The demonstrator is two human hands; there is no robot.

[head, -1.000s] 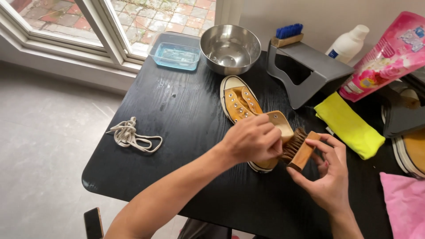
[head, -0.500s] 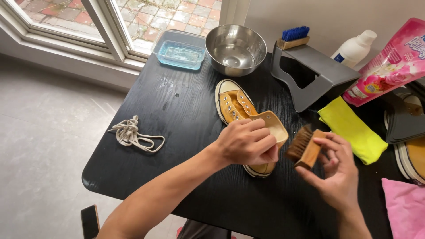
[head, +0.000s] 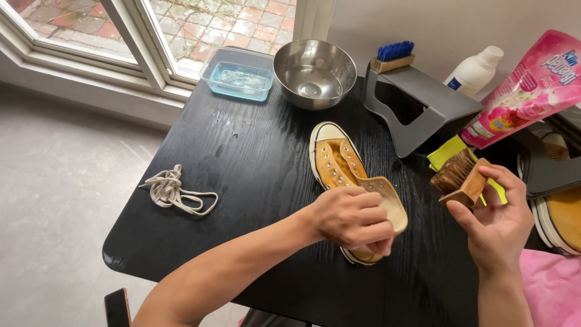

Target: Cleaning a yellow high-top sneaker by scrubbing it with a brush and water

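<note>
A mustard-yellow canvas sneaker (head: pixel 336 162) without laces lies on the black table (head: pixel 254 175), its white toe pointing away from me. My left hand (head: pixel 354 219) presses down on its heel end and holds the tongue, which is pulled back. My right hand (head: pixel 499 218) grips a wooden brush (head: pixel 461 177) with brown bristles, lifted off the shoe to the right and turned so the bristles face up and left.
Loose shoelaces (head: pixel 175 192) lie at the table's left. At the back stand a clear tub of water (head: pixel 237 74), a steel bowl (head: pixel 314 72), a grey stand (head: pixel 417 109) with a blue brush (head: pixel 393 54), a white bottle (head: pixel 475 70) and a pink pouch (head: pixel 526 91). A second sneaker (head: pixel 560 212), yellow cloth (head: pixel 445 152) and pink cloth (head: pixel 554 287) are at the right.
My right hand has lifted the brush off the shoe's side and carried it up and to the right. My left hand has stayed on the heel.
</note>
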